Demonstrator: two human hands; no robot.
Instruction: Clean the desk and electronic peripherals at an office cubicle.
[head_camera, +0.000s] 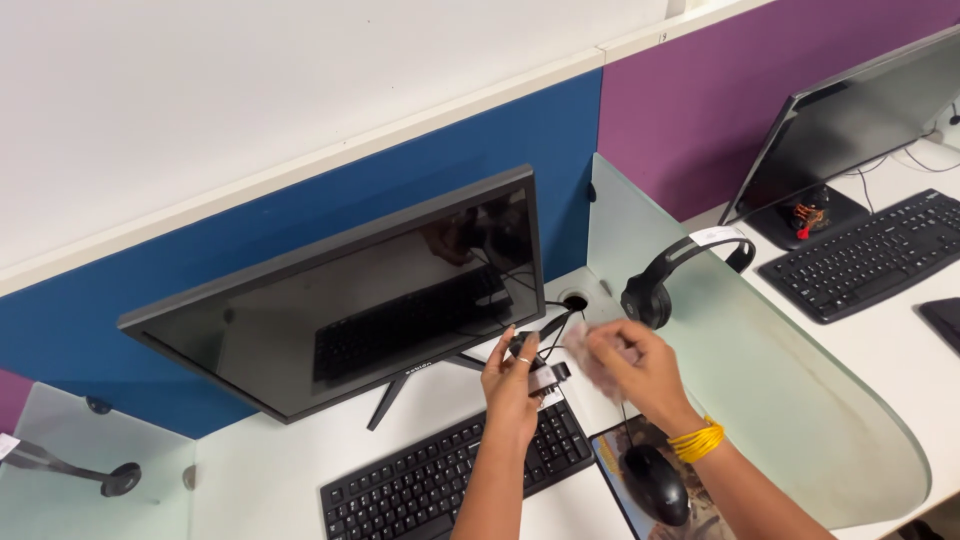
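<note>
1. White smooth tabletop (290, 470) is carrying a glossy black monitor (350, 300).
2. Left hand (512, 385) is gripping a small black boxy device (545, 378), long axis pointing up-right, above the keyboard (450, 480).
3. Right hand (625, 365) is pinching a blurred pale cloth (585, 345).

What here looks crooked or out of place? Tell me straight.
The monitor is tilted, its left end lower than its right. A headset hangs over the top edge of the glass divider. The left hand holds a small dark device; the right hand is too blurred to judge.

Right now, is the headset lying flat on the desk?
No, the headset hangs over the top edge of the glass divider.
</note>
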